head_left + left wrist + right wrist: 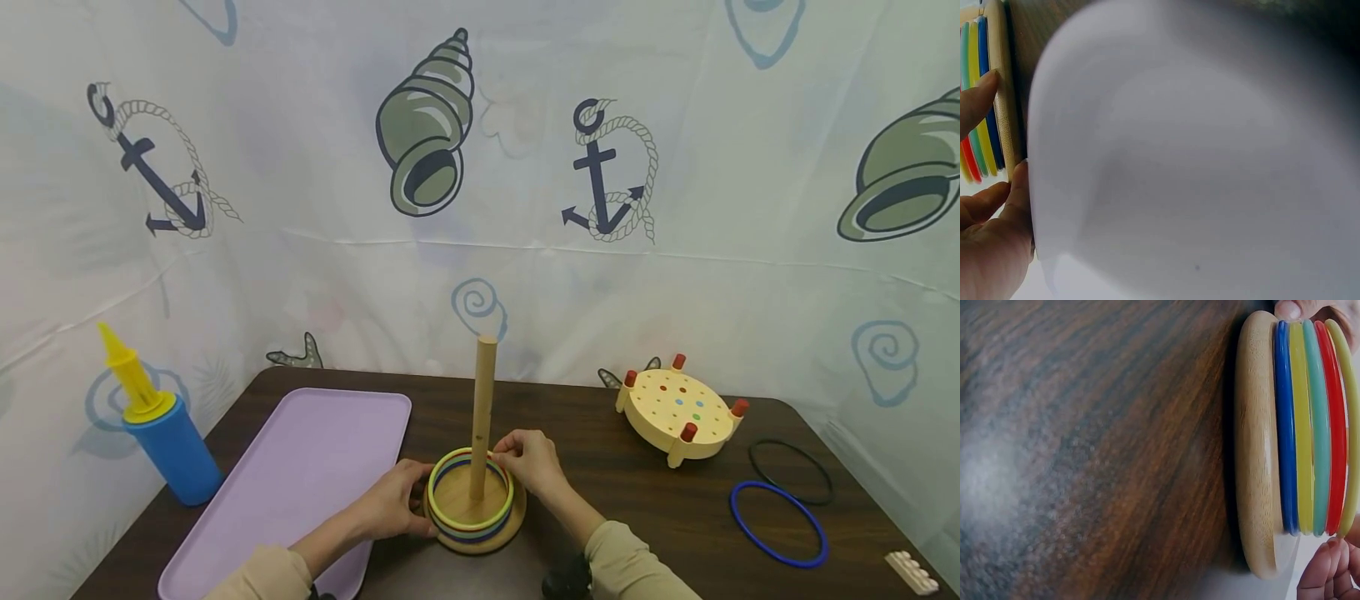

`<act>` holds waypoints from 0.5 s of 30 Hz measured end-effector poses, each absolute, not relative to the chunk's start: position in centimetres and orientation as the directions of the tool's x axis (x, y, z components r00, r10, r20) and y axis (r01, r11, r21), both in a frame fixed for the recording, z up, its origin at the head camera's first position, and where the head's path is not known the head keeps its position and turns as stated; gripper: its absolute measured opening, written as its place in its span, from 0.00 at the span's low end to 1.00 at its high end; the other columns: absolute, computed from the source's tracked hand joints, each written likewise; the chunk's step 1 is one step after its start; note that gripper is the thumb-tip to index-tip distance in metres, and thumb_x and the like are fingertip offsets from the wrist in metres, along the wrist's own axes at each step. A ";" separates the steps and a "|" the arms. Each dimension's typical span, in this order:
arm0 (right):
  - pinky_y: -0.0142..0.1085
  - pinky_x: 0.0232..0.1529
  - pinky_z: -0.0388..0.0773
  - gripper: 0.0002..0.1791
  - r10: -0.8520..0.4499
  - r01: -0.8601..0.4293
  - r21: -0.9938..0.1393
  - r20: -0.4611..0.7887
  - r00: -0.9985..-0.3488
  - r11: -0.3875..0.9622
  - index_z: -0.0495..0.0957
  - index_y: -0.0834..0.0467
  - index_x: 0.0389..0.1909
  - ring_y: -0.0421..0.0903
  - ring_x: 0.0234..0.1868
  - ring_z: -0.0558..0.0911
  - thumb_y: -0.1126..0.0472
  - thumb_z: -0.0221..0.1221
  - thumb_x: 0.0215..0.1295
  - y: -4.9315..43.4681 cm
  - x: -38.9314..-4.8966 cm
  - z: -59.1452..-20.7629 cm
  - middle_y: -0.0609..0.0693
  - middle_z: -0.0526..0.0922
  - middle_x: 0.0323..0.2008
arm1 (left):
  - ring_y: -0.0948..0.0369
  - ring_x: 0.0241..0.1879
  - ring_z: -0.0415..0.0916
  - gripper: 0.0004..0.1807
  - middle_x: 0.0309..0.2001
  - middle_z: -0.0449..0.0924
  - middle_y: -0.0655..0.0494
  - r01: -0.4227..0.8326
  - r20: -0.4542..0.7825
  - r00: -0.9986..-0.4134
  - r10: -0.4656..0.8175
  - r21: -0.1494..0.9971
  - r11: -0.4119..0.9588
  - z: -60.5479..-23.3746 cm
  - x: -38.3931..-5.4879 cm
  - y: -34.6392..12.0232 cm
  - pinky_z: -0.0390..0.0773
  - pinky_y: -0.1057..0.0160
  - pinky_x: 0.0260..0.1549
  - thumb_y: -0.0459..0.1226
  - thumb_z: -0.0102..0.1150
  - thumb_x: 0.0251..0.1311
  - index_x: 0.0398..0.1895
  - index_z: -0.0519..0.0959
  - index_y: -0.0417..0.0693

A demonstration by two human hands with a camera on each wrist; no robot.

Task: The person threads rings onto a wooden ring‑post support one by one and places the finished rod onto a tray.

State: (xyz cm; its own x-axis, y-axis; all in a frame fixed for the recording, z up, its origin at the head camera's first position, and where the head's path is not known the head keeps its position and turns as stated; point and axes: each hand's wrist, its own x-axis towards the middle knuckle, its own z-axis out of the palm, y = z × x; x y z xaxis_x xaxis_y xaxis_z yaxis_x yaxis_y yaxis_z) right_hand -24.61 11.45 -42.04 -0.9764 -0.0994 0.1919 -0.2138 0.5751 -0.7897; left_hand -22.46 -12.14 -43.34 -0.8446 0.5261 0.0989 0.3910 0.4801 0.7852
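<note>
A wooden stand with an upright peg (483, 400) and a round base (517, 527) is in the middle of the table. Stacked around the peg, from the base up, are a blue ring (1285, 425), a yellow ring (1302, 425), a green ring (1318, 425), a red ring (1336, 425) and a pale yellow ring (1353, 425). My left hand (390, 502) grips the left side of the base, thumb near, fingers at the far side. At the far right of the stack, my right hand (531, 460) pinches the pale yellow ring's edge.
A lilac tray (300, 467) lies left of the stand, with a blue and yellow pump (168, 433) beside it. A cream pegged disc (678, 412) stands back right. Nearer lie a black ring (795, 450), a blue ring (780, 554) and a small cream block (911, 572).
</note>
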 end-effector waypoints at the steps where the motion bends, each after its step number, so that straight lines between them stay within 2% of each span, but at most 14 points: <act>1: 0.27 0.20 0.71 0.02 -0.101 -0.217 -0.790 0.195 -0.976 0.574 0.82 0.62 0.25 0.36 0.21 0.72 0.68 0.66 0.51 11.5 -24.6 -42.1 0.49 0.82 0.20 | 0.50 0.45 0.74 0.43 0.48 0.67 0.39 0.391 0.099 -0.845 0.526 0.786 0.480 -43.3 -22.4 -12.1 0.82 0.61 0.38 0.31 0.76 0.31 0.56 0.68 0.23; 9: 0.26 0.19 0.71 0.02 -0.082 -0.240 -0.813 0.233 -0.969 0.530 0.81 0.62 0.28 0.36 0.19 0.72 0.67 0.64 0.54 12.6 -24.4 -42.1 0.49 0.79 0.19 | 0.49 0.45 0.73 0.44 0.48 0.66 0.38 0.387 0.095 -0.843 0.529 0.790 0.475 -43.4 -22.4 -12.1 0.82 0.61 0.40 0.31 0.76 0.32 0.57 0.67 0.23; 15: 0.27 0.19 0.75 0.02 -0.030 -0.194 -0.851 0.206 -0.978 0.488 0.81 0.62 0.29 0.38 0.19 0.74 0.67 0.64 0.56 14.8 -23.8 -42.2 0.48 0.79 0.20 | 0.49 0.45 0.73 0.44 0.49 0.66 0.38 0.386 0.099 -0.843 0.529 0.795 0.467 -43.4 -22.4 -12.1 0.82 0.61 0.40 0.31 0.76 0.32 0.57 0.67 0.23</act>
State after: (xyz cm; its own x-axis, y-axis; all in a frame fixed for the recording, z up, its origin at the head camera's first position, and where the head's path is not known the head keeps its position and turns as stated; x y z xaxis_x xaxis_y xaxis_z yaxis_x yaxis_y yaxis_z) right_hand -23.85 14.75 -42.24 -0.9781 -0.0300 0.2057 -0.1939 0.4885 -0.8507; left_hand -22.40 -12.09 -43.39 -0.8429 0.5289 0.0989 0.3863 0.4669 0.7955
